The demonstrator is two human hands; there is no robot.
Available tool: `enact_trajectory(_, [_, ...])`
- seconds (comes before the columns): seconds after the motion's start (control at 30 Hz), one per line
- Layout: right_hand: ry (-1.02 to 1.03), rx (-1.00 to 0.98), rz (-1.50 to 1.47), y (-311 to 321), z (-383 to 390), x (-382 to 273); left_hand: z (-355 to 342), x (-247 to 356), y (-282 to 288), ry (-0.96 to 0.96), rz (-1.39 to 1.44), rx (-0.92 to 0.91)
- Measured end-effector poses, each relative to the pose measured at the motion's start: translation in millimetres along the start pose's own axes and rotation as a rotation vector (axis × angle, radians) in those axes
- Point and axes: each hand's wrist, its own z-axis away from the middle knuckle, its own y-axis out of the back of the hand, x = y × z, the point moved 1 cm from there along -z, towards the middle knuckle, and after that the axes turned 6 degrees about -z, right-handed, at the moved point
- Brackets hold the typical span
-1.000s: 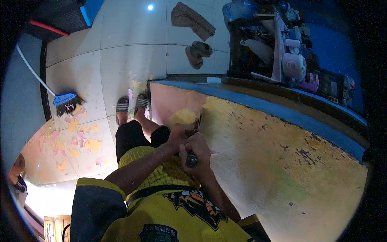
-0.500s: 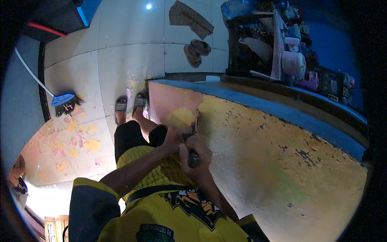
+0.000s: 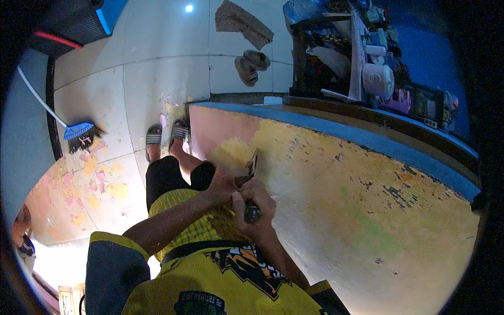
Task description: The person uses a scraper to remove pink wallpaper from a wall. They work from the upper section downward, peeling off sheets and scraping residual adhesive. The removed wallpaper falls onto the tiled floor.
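Observation:
Both my hands grip a scraper with a metal blade and a black handle. My right hand is wrapped round the handle, its butt end showing past the thumb. Ahead of it my left hand is closed near the base of the blade, its fingers partly hidden. The blade's edge is against or very near the wall, which has yellow and pink paint; I cannot tell which. Beside the blade is a paler yellow patch. Dark chipped spots and a greenish smear mark the wall farther right.
Pink and yellow paint flakes litter the tiled floor at left, near a blue broom. My sandalled feet stand by the wall's end. A blue ledge tops the wall. Beyond lie slippers, a mat and a cluttered shelf.
The scraper and both hands have shifted slightly down the wall, toward my body. The blade shows more sharply now. My grip is the same, and the whole view has moved a little.

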Motion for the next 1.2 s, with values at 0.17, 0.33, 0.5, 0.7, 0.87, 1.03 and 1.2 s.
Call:
enact_trajectory(0.17, [-0.088, -0.087, 0.047, -2, -1, 2, 1, 16, 15, -0.184, -0.266, 0.217])
enact_trajectory(0.33, [-0.088, 0.014, 0.015, -2, 0, 11, -1, 28, 27, -0.180, -0.442, 0.165])
enact_trajectory(0.5, [-0.007, 0.064, -0.037, -3, 1, 15, 0, 29, 25, -0.372, -0.401, 0.195])
enact_trajectory(0.7, [-0.067, -0.003, 0.004, -2, 3, 11, 0, 4, 17, -0.188, -0.113, 0.208])
enact_trajectory(0.87, [-0.068, -0.112, 0.099, -8, 5, 17, 3, 2, 12, -0.142, -0.165, 0.184])
enact_trajectory(1.03, [-0.042, 0.073, -0.078, -9, 10, 18, 8, 21, 14, -0.254, -0.196, 0.254])
enact_trajectory(1.2, [-0.026, 0.073, -0.066, -9, 12, 20, 9, 9, 13, -0.194, -0.226, 0.113])
